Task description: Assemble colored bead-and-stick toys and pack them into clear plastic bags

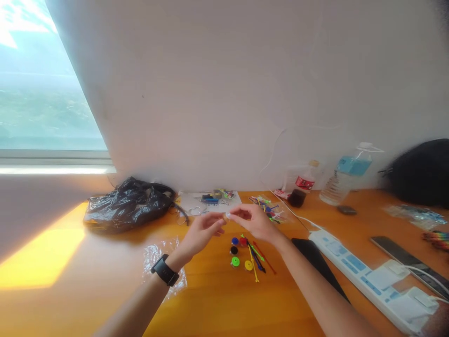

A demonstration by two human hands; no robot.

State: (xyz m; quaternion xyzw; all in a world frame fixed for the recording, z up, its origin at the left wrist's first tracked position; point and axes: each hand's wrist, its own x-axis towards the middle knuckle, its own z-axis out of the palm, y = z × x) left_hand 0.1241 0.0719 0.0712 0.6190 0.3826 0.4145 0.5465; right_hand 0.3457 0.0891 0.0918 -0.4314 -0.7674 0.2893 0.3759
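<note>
Above the wooden table, my left hand (204, 231) and my right hand (258, 223) meet at their fingertips. A small white piece (228, 216) shows at the tips of my right thumb and forefinger, pinched there. My left fingers curl closed right beside it; what they grip is too small to make out. Below the hands lie round pieces: blue (235, 241), black (234, 251), green (235, 261), yellow (249, 266) and red (243, 241). Beside these are thin arrow-shaped sticks, among them a yellow arrow (254, 264) and a red stick (264, 257).
A crumpled clear wrapper (150, 255) lies left, behind it a black plastic bag (129, 206). At the back are a paper sheet (229, 203), a bag of colourful sticks (268, 208), a cola bottle (302, 185) and a water bottle (345, 175). A power strip (354, 271) runs along the right.
</note>
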